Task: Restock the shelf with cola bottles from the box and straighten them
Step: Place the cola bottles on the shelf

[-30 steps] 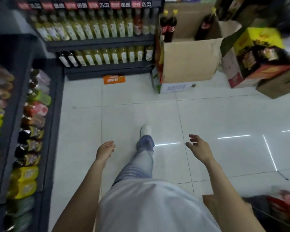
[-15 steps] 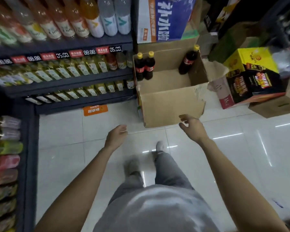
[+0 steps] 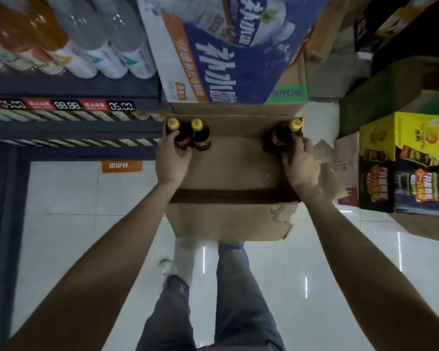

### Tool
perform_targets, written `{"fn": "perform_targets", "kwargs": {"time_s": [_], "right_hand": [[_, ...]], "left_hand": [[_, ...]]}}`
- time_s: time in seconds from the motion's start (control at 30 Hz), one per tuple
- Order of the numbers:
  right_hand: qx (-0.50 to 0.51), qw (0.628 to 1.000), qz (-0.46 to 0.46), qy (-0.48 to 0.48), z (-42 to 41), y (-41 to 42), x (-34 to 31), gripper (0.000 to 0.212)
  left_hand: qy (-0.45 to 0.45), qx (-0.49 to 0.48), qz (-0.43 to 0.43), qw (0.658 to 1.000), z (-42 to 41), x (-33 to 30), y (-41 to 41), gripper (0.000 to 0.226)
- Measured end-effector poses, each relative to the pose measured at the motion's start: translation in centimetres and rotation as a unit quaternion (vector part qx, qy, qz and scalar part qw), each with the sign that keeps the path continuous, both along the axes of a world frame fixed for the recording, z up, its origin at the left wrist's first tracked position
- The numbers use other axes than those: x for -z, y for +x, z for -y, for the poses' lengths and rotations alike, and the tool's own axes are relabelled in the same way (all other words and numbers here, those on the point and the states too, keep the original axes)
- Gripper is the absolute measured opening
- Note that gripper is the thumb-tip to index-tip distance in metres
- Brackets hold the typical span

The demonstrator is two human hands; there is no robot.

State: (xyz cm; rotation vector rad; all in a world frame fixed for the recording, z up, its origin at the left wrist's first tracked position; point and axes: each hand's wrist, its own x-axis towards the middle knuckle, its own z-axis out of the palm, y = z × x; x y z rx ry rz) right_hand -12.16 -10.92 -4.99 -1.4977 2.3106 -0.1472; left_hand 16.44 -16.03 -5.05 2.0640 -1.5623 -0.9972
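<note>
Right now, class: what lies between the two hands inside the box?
Head view: one cola bottle beside the left hand, then bare box floor up to the right hand.

Both arms reached forward and down, the left hand (image 3: 171,158) and the right hand (image 3: 300,162) each curled around a cola bottle.

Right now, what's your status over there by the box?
Left hand gripping far-left yellow-capped cola bottle. Right hand gripping right yellow-capped cola bottle. Third bottle standing in open brown cardboard box. Nothing blocking.
</note>
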Motion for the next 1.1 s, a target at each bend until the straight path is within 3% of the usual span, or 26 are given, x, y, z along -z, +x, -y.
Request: {"fn": "perform_targets", "kwargs": {"time_s": [0.17,0.3,0.43,0.7,0.83,0.97,1.1], "right_hand": [[-0.061,0.997,-0.019,0.041,5.8,-4.1,2.1,0.054],[-0.128,0.991,-0.001,0.044,6.9,-4.1,2.9,0.040],[-0.284,0.959,0.000,0.017,6.1,-1.1,2.2,0.035],[-0.316,0.947,0.039,0.045,9.4,7.5,3.2,0.030],[-0.364,0.931,-0.012,-0.005,11.5,11.1,4.7,0.039],[-0.462,0.875,-0.133,-0.055,13.2,11.8,6.3,0.060],[-0.562,0.795,-0.203,-0.100,13.3,11.7,7.0,0.048]], "left_hand": [[-0.022,-0.067,0.027,0.997,3.2,2.4,-0.6,0.060],[-0.005,-0.038,0.010,0.999,4.0,3.0,-0.5,0.066],[0.004,-0.041,0.008,0.999,4.7,3.3,-0.3,0.065],[0.002,-0.071,-0.029,0.997,6.0,5.3,0.9,0.059],[0.009,-0.077,-0.039,0.996,7.0,6.0,1.1,0.056],[-0.007,-0.070,-0.008,0.998,7.5,6.6,1.3,0.048],[-0.043,-0.060,0.016,0.997,7.5,7.2,1.3,0.039]]}}
